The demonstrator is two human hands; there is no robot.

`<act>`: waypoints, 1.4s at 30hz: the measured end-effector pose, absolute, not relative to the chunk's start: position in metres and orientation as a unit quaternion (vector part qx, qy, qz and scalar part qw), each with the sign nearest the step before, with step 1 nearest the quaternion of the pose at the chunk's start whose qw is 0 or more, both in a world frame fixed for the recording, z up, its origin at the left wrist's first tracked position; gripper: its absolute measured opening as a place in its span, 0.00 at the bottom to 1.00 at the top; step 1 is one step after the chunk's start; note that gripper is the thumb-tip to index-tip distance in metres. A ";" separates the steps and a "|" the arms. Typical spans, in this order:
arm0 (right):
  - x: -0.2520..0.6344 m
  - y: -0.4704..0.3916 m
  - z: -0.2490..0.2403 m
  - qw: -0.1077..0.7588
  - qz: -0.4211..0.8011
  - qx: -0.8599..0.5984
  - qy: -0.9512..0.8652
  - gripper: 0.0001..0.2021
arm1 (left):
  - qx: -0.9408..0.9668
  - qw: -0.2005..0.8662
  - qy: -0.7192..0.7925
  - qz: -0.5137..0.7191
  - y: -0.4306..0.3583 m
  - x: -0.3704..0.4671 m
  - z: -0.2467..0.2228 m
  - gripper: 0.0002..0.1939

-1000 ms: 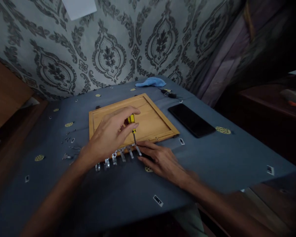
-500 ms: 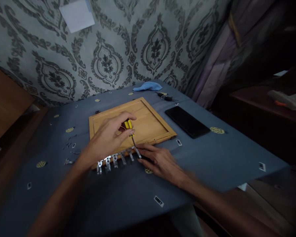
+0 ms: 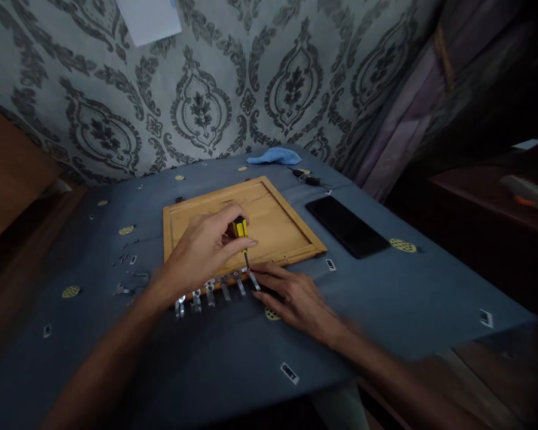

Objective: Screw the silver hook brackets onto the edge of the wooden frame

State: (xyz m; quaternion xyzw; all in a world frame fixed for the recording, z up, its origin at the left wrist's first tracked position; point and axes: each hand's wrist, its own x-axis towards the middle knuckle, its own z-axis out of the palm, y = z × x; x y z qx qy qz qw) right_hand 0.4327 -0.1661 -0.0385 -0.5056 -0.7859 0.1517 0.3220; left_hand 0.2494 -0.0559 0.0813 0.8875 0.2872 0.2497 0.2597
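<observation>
My left hand point(image 3: 206, 242) is closed round the yellow and black handle of a screwdriver point(image 3: 241, 228). The screwdriver stands nearly upright, its tip at the right end of a metal hook rail point(image 3: 225, 288). Several silver hooks hang from that rail along the near edge of a framed wooden board point(image 3: 269, 216). With fingers on either side of the last hook, my right hand point(image 3: 296, 295) grips the rail's right end. Whether a screw sits under the tip is too small to tell.
A black phone point(image 3: 346, 226) lies right of the board; keys point(image 3: 306, 177) and a blue cloth point(image 3: 275, 156) lie behind it. Small screws point(image 3: 124, 258) and a loose metal hook point(image 3: 122, 290) rest on the blue tablecloth point(image 3: 215, 364) at left. A patterned wall rises behind.
The screwdriver has become more upright, and my left hand has turned slightly with it. My right hand keeps its place at the rail's end. The whole view has shifted a little.
</observation>
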 end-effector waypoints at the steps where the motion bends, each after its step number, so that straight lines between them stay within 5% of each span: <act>1: 0.433 -0.166 -0.038 0.323 0.155 -0.506 -0.785 0.16 | 0.886 0.258 0.289 0.253 -0.056 0.250 0.081 0.07; 15: 0.431 -0.165 -0.039 0.322 0.161 -0.507 -0.783 0.18 | 0.875 0.225 0.317 0.287 -0.058 0.255 0.072 0.15; 25: 0.431 -0.165 -0.040 0.325 0.134 -0.503 -0.790 0.16 | 0.882 0.223 0.314 0.272 -0.062 0.252 0.082 0.06; 29: 0.431 -0.165 -0.041 0.320 0.130 -0.510 -0.788 0.17 | 0.888 0.238 0.289 0.266 -0.062 0.249 0.082 0.16; 37: 0.431 -0.166 -0.039 0.322 0.145 -0.511 -0.784 0.17 | 0.889 0.209 0.312 0.261 -0.065 0.253 0.082 0.10; 42: 0.431 -0.165 -0.040 0.327 0.142 -0.509 -0.784 0.17 | 0.879 0.234 0.277 0.309 -0.063 0.252 0.076 0.14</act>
